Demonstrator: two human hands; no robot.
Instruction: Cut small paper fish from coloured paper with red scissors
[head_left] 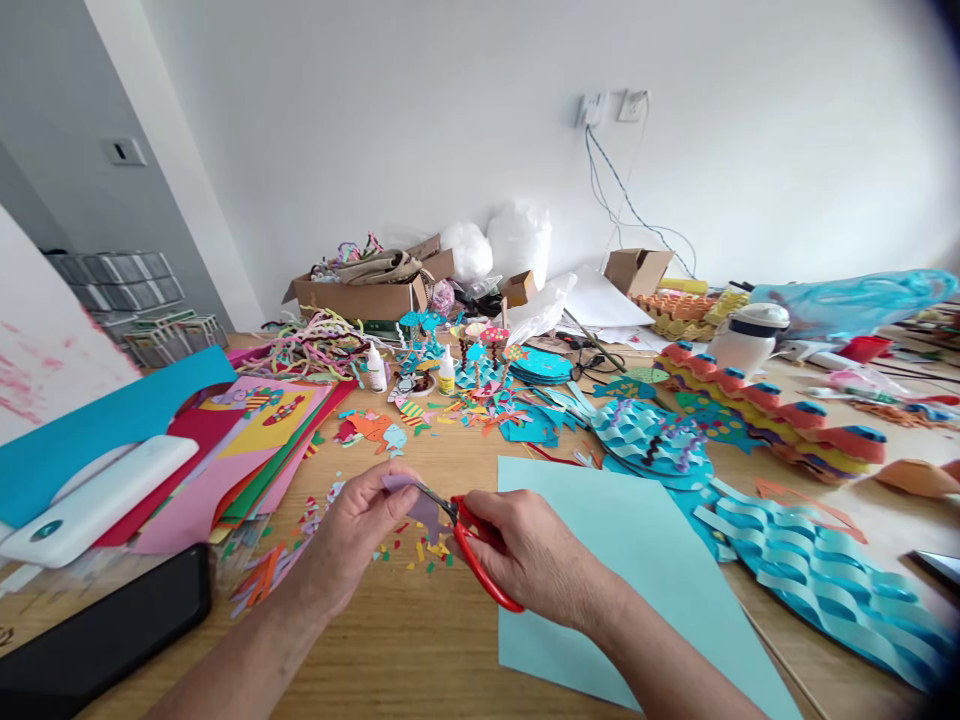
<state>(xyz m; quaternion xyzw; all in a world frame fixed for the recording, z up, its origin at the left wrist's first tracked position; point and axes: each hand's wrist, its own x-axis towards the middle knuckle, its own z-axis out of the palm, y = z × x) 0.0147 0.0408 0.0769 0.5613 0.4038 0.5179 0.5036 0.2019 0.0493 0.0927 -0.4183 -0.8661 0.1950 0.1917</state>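
Between thumb and fingers, my left hand (369, 528) pinches a small piece of purple paper (426, 510). My right hand (525, 555) is closed around the red handles of a pair of scissors (484, 570). Their dark blades point left and meet the purple paper close to my left fingertips. Small coloured paper scraps (427, 552) lie on the wooden table below and behind the hands. Under my right hand and forearm is a sheet of light turquoise paper (585, 620).
A black phone (112, 630), a white device (97, 500) and stacked coloured paper (195, 480) are at left. Glue bottles (376, 368) and paper fish (375, 428) stand or lie farther back. Woven blue paper pieces (832, 580) and a painted egg carton (772, 410) are at right.
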